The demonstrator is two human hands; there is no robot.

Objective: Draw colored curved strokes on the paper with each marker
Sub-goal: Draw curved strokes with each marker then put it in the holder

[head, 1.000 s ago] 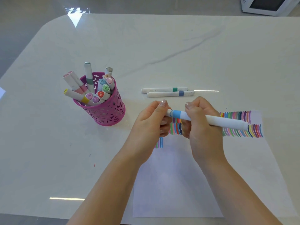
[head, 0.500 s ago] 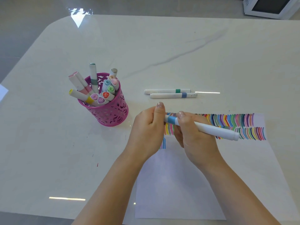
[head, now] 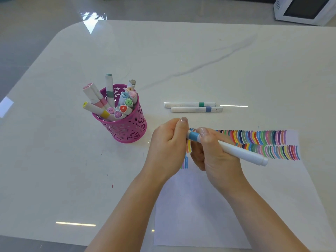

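A white marker with a light blue band (head: 238,150) lies across both hands above the paper (head: 200,206). My right hand (head: 216,157) grips its barrel near the blue band. My left hand (head: 169,142) is closed around the marker's left end, which is hidden in the fingers, so I cannot tell whether a cap sits there. Two rows of coloured curved strokes (head: 258,140) run along the paper's top edge, and a few short strokes start a third row by my left hand.
A pink perforated cup (head: 127,128) holding several capped markers stands left of the hands. Two more white markers, one green-banded (head: 190,104) and one blue-banded (head: 197,109), lie side by side beyond the paper. A white appliance (head: 305,10) sits at the far right corner.
The marker's free end has dipped lower and to the right in my right hand. Both hands stay joined at its left end.
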